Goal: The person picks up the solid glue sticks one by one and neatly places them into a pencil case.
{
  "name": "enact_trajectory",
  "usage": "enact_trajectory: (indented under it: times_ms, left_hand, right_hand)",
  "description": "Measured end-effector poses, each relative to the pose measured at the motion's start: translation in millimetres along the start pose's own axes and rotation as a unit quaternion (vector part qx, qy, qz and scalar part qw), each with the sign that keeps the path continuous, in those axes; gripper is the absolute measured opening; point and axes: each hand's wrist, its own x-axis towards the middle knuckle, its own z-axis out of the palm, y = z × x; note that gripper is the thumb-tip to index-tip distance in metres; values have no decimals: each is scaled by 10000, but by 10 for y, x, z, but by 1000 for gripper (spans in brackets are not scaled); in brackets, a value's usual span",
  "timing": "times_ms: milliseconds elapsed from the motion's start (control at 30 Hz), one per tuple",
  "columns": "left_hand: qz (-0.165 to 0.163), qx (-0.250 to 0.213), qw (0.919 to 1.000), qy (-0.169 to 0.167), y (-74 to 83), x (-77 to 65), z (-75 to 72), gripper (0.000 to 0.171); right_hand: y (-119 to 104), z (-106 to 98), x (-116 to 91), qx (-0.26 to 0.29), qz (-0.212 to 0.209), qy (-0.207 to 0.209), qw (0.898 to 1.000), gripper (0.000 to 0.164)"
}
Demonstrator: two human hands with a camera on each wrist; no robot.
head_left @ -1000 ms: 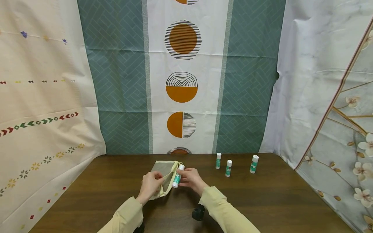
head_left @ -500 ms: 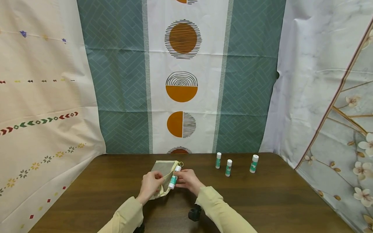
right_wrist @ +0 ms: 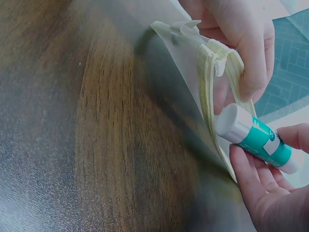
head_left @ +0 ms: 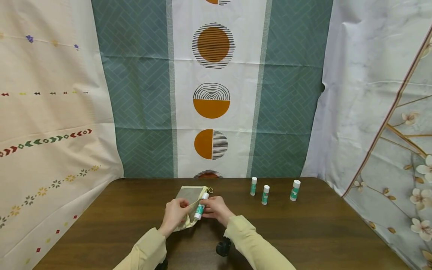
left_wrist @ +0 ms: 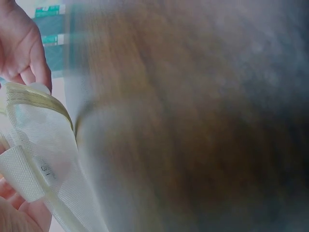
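At the mouth of a pale yellow mesh zipper pouch (head_left: pixel 189 192), my right hand (head_left: pixel 217 209) pinches a white-and-green glue stick (head_left: pixel 200 210) between thumb and fingers. In the right wrist view, one white end of the glue stick (right_wrist: pixel 234 122) lies within the zipper opening (right_wrist: pixel 206 87). My left hand (head_left: pixel 174 213) grips the near side of that opening and keeps it spread. From the left wrist view, the pouch (left_wrist: pixel 43 130) hides most of the glue stick behind its mesh.
Three more glue sticks stand upright at the back right of the wooden table (head_left: pixel 320 228): a slim one (head_left: pixel 253 186), another slim one (head_left: pixel 265 195) and a thicker one (head_left: pixel 295 190). A yellow zipper ring (head_left: pixel 210 190) sticks out at the pouch's far corner.
My right hand has moved left with the glue stick, bringing it from beside the pouch to its opening. The left hand and the pouch have stayed in place.
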Motion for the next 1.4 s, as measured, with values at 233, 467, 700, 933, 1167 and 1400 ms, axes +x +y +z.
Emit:
enact_trajectory:
  times_ms: [233,467,700,933,1167,1400]
  left_hand:
    - [-7,70,10000,15,-3,0,5,5]
    - [46,90,9999,28,-4,-1,9,5]
    - [97,116,9999,40,5,5,-11,4]
    - [127,126,9998,78,19,-5,-35,5]
    - [188,94,9998,42,48,-14,-33,5]
    - [237,64,9997,20,71,-29,-39,5]
  right_hand:
    - [-19,27,-18,-142,-10,109,9998,26]
    - [-16,64,-10,-454,-70,162,9988,18]
    - [9,122,12,-779,-118,222,9966,16]
    - [26,162,26,-1043,-138,489,9932,17]
    - [56,166,51,-1305,-255,748,9883,17]
    - [64,173,79,-1484,-268,884,9846,18]
